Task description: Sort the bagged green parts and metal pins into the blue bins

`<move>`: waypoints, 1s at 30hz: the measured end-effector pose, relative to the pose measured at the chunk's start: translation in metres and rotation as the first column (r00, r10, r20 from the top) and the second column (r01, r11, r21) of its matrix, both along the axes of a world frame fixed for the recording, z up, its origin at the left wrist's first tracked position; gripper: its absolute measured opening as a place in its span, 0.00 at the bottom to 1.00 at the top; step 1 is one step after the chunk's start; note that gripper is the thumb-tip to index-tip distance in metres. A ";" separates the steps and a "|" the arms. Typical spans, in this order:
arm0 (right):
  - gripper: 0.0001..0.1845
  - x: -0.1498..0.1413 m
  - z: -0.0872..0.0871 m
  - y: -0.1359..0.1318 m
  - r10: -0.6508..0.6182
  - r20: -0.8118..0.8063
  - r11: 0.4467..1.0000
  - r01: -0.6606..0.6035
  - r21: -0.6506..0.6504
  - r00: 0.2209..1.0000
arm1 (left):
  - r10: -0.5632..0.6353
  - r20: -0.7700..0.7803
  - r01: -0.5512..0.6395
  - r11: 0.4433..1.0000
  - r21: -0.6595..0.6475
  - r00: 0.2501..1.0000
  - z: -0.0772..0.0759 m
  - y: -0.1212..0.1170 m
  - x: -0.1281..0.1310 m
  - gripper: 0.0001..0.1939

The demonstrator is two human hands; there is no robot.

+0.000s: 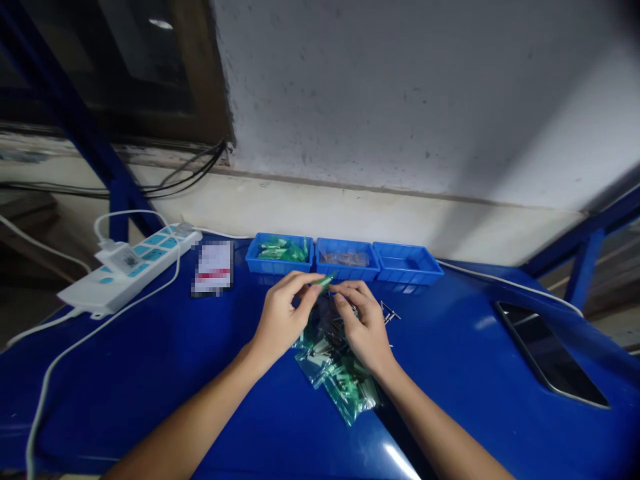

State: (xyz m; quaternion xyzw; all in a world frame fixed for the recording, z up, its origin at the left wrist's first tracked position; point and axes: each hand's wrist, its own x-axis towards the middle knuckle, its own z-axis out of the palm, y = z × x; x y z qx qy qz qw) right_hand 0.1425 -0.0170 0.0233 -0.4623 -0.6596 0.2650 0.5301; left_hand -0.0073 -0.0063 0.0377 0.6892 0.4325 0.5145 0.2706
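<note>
My left hand (284,308) pinches a small green plastic piece (325,281) between thumb and fingertips. Close beside it, my right hand (364,320) has its thumb and fingers drawn together, their tips almost meeting the green piece; what they hold is too small to make out. Below both hands lie several clear bags (345,390) of pale green, elongated plastic pieces. Loose metal screws (390,313) lie by the right hand, with more dark ones partly hidden beneath it.
Three blue bins stand along the wall: one with green pieces (253,259), one with a brownish bagged content (345,272), one at right (407,272). A white power strip (100,293) with cables and a pixelated card (215,263) lie left, a phone (550,353) right.
</note>
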 end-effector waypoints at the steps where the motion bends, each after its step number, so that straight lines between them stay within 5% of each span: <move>1: 0.13 -0.001 0.001 0.001 0.044 -0.079 0.995 -0.050 -0.083 0.996 | -0.005 -0.073 0.010 0.997 0.076 0.997 0.001 -0.002 0.001 0.10; 4: 0.18 -0.001 0.002 0.003 0.058 -0.268 0.965 -0.122 -0.230 0.962 | -0.054 -0.226 0.098 0.977 0.189 0.973 -0.001 -0.007 0.004 0.11; 7: 0.16 -0.001 0.001 0.003 -0.046 -0.193 0.985 0.013 -0.172 0.980 | -0.120 -0.210 0.151 0.979 0.139 0.970 -0.004 -0.009 0.007 0.10; 11: 0.15 0.001 -0.003 0.000 -0.060 0.126 0.986 0.039 0.163 0.990 | -0.108 0.187 0.141 0.975 -0.174 0.976 -0.007 -0.004 0.008 0.12; 15: 0.22 0.001 -0.010 -0.002 -0.059 0.367 0.944 -0.068 0.324 0.928 | -0.024 0.519 0.245 0.900 -0.360 0.854 -0.005 0.001 0.007 0.14; 24: 0.15 -0.002 0.007 -0.007 -0.178 0.642 0.973 0.038 0.226 0.746 | 0.016 0.289 0.092 0.929 -0.358 0.957 -0.001 0.014 0.009 0.07; 27: 0.09 0.000 0.008 -0.007 -0.128 0.687 0.984 0.003 0.180 0.715 | 0.065 0.128 -0.033 0.971 -0.237 0.990 0.001 0.022 0.008 0.07; 30: 0.08 0.002 0.007 -0.008 -0.070 0.684 0.987 -0.049 0.153 0.726 | 0.254 -0.001 -0.253 0.964 -0.079 0.967 0.016 0.044 -0.002 0.10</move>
